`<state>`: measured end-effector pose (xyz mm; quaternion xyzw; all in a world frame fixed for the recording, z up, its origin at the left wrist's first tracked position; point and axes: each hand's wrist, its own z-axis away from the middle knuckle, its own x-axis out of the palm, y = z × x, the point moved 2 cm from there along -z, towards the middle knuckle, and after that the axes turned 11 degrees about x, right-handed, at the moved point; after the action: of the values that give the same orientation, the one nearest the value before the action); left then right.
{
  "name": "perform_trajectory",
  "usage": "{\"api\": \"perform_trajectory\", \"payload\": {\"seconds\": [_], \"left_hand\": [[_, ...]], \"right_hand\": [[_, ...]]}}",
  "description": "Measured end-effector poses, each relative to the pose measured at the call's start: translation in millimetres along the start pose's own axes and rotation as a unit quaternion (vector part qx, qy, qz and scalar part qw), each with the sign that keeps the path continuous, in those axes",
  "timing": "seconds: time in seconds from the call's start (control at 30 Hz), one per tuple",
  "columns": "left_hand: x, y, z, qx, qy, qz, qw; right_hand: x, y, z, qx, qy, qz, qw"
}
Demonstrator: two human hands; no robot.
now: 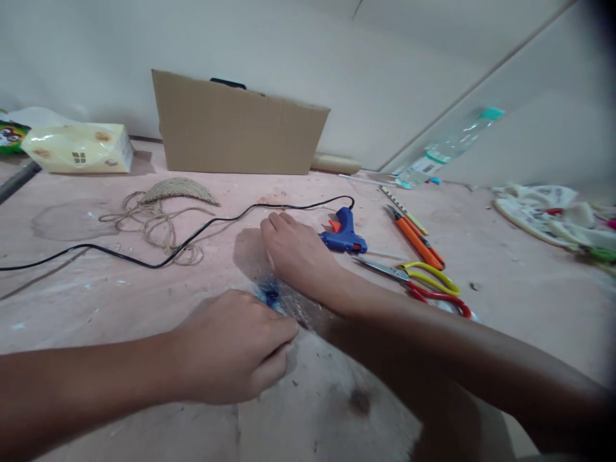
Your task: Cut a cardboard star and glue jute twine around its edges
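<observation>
My left hand (240, 346) is closed at the lower centre, its thumb and fingers pressed together on something I cannot make out. Beyond it, my right hand (293, 247) rests low over the pinkish surface with its fingers curled; what is under them is hidden. Between the two hands lies a clear, crinkled plastic piece with a dark blue part (271, 294). Just right of my right hand is a blue glue gun (344, 234) with an orange trigger. Scissors (409, 276) with yellow and red handles lie nearer, touching neither hand.
A cardboard panel (240, 131) stands against the wall. Left are a tissue pack (79, 149), twine (161, 224) and a woven piece (178, 189); a black cord (212, 221) crosses the surface. Right are an orange cutter (418, 240), a bottle (440, 154) and scraps (553, 215).
</observation>
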<state>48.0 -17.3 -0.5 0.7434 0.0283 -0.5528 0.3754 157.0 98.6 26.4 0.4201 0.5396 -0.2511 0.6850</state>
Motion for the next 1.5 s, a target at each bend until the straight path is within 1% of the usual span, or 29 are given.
{"api": "perform_trajectory", "payload": {"seconds": [0.33,0.57,0.67,0.8,0.9,1.0,1.1,1.23,1.37,1.43,1.5], "left_hand": [[-1.5,-1,-1,0.001,-0.002,-0.006,1.0],[-2.8,-1,-2,0.0,-0.006,0.004,1.0],[-2.5,-1,-3,-0.003,-0.002,0.0,1.0],[-1.5,-1,-1,-0.001,0.0,-0.001,1.0],[-1.8,-1,-1,0.002,-0.001,0.003,1.0],[-2.7,0,-2,0.003,-0.001,0.01,1.0],[-3.0,0,-1,0.004,0.002,0.015,1.0],[-2.1,-1,0,0.007,0.005,0.015,1.0],[-1.8,-1,0,0.009,0.006,0.012,1.0],[-2.0,-1,0,0.008,0.006,0.01,1.0],[-2.2,0,0,0.008,0.005,0.01,1.0]], "right_hand": [[-1,-3,0,0.034,-0.031,-0.019,0.999],[-4,-4,23,0.005,-0.057,-0.077,0.995],[-3,2,25,-0.006,-0.05,-0.123,0.991],[-2,19,15,-0.008,-0.029,-0.207,0.978],[-6,31,6,-0.002,-0.022,-0.261,0.965],[-11,38,2,-0.007,-0.03,-0.284,0.958],[-14,40,4,-0.024,-0.04,-0.272,0.961],[-15,35,15,-0.046,-0.058,-0.208,0.975],[-11,25,22,-0.014,-0.06,-0.113,0.992],[-7,18,22,0.005,-0.061,-0.074,0.995],[-3,13,21,0.01,-0.061,-0.05,0.997]]}}
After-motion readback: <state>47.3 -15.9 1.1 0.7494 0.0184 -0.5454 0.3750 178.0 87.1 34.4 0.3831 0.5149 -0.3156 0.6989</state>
